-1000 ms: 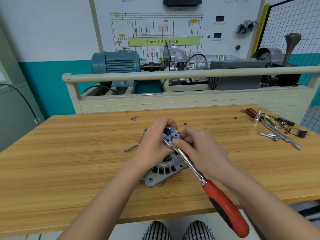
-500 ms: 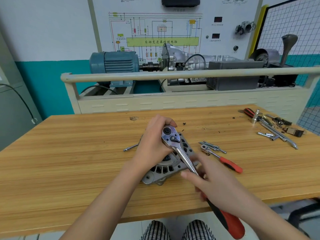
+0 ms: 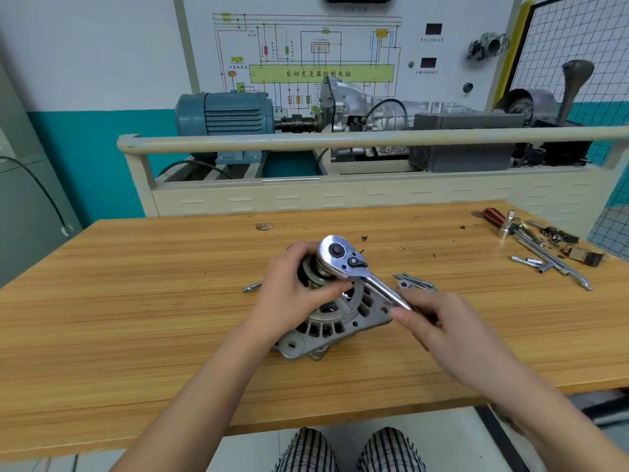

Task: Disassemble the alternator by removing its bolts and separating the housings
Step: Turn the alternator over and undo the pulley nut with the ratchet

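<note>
A silver alternator (image 3: 335,323) lies pulley-up on the wooden table (image 3: 136,301). My left hand (image 3: 294,296) grips its black pulley at the top. A chrome ratchet wrench (image 3: 350,265) sits with its head on the pulley nut, its shaft running down to the right. My right hand (image 3: 439,323) holds that shaft, fingers curled round it and hiding the handle. Several loose long bolts (image 3: 413,282) lie just right of the alternator.
A small extension bit (image 3: 252,287) lies left of the alternator. At the table's far right lie a red-handled tool (image 3: 493,216), sockets and a T-bar (image 3: 551,258). A beige trainer bench with a rail (image 3: 340,139) stands behind the table.
My right hand slid from the ratchet head down to the red grip, then back up the shaft. The wrench handle swung to the right. My left hand stayed on the pulley.
</note>
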The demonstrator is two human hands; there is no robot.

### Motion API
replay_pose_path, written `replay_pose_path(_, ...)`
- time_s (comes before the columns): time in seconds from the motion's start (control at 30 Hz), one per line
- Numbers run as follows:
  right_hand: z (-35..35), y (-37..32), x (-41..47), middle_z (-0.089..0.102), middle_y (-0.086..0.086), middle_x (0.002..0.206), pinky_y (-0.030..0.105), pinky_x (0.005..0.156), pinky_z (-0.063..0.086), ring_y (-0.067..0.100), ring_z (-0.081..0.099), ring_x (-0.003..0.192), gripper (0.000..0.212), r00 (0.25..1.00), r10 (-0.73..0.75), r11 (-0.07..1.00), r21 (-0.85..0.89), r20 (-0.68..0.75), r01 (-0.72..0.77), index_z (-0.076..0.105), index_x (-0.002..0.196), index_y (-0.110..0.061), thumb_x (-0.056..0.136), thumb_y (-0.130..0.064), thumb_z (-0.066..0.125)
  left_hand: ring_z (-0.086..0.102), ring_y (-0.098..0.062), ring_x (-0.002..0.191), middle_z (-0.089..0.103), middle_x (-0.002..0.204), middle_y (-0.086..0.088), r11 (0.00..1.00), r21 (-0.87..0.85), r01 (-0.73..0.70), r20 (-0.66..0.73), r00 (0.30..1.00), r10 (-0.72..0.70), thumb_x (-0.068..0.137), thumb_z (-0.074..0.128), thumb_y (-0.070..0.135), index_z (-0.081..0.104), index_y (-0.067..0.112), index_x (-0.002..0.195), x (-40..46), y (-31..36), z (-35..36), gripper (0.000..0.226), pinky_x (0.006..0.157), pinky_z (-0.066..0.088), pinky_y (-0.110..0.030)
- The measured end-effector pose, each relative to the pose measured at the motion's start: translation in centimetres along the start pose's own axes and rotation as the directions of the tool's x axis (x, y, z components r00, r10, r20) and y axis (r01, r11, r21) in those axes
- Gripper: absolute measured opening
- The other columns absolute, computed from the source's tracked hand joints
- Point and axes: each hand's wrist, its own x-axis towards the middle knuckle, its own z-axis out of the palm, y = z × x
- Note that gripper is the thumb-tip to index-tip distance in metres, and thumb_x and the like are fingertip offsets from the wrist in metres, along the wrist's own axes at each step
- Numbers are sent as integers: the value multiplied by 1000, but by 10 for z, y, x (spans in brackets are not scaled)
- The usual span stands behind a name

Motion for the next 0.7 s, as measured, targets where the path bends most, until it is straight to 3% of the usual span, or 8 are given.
replay_pose_path(0.07,-10,6,9,56,-27,58,19,53,29,-2,47,54,22,999,-30,999,-32,34,31,60,98,-52,95,-31,56,62,-2,97,67,104,10,999,-19,29,26,999,-28,69,87,20,55,17,111,0,0,-2,52,83,46,-20)
replay_pose_path(0.13,-19,11,19,56,-19,58,22,53,32,2,44,51,21,994,-56,997,-46,95,61,58,99,-54,95,-33,54,61,-5,105,66,110,10,999,-24,34,53,998,-32,71,85,17,51,19,117,1,1,-3,57,91,47,-26)
replay_pose_path(0.23,-29,20,35,67,-5,75,37,63,45,15,56,64,18,980,-85,993,-67,178,98,64,103,-44,95,-31,53,63,-11,102,69,106,8,1000,-5,-7,104,994,8,76,80,12,63,17,115,5,3,-4,42,92,49,-36)
replay_pose_path(0.4,-46,31,66,69,7,87,45,78,48,28,60,83,25,959,-135,977,-125,251,170,67,114,-26,94,-33,53,63,-4,104,72,107,13,995,-96,31,219,976,-9,82,74,10,69,22,106,13,9,-13,28,91,44,-15)
replay_pose_path(0.47,-51,34,80,71,0,94,40,80,48,20,62,87,27,955,-145,969,-157,258,190,64,121,-24,96,-24,55,64,-7,106,72,109,8,992,-110,56,236,971,-29,83,73,9,69,17,109,14,9,-14,28,96,46,-23)
replay_pose_path(0.57,-52,32,96,66,-19,88,29,74,46,0,56,82,33,953,-185,946,-218,241,239,61,128,-23,96,-20,53,64,-13,106,72,109,3,990,-111,85,250,967,-55,83,73,9,69,12,111,15,8,-15,29,101,46,-38)
replay_pose_path(0.7,-51,33,93,62,-30,81,24,69,40,-10,53,77,29,952,-205,946,-202,229,253,62,124,-25,96,-21,53,63,-14,107,72,109,5,988,-107,110,215,973,-85,81,74,9,71,19,105,15,9,-12,27,102,44,-42)
